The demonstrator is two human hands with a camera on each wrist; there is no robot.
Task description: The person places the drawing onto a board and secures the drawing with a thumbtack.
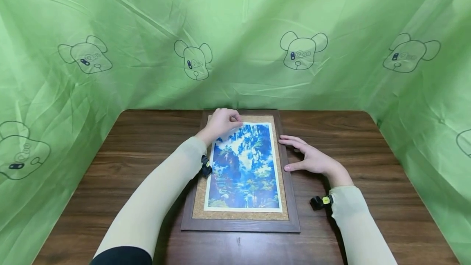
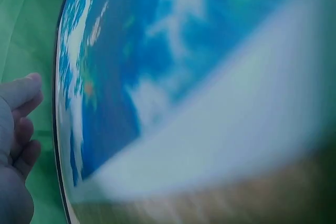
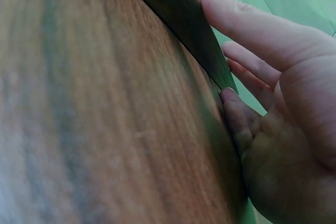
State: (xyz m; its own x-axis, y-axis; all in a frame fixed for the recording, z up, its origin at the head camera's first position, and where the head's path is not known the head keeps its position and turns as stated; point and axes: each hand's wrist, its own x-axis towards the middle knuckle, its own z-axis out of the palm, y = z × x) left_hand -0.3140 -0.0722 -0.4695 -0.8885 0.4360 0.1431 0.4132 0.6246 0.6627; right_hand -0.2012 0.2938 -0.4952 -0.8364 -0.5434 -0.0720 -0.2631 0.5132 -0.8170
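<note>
A blue landscape print [image 1: 244,167] with a white border lies on a cork board [image 1: 239,215] inside a dark wooden frame [image 1: 241,226]. My left hand [image 1: 222,124] is over the print's upper left part, its thumb tip right at the top edge. In the left wrist view the fingers [image 2: 23,153] are loosely bent, with nothing visible between them and the thumb. On the other side, my right hand [image 1: 310,156] rests beside the frame, thumb and fingertips along its right edge. The right wrist view has the thumb [image 3: 236,14] against the frame's dark side [image 3: 181,14].
Beneath the frame is a brown wood-grain table [image 1: 147,142]. Green cloth [image 1: 243,52] with printed bear heads hangs behind and along both sides. A small black camera [image 1: 206,166] sits on the left wrist, and another black camera [image 1: 318,203] on the right.
</note>
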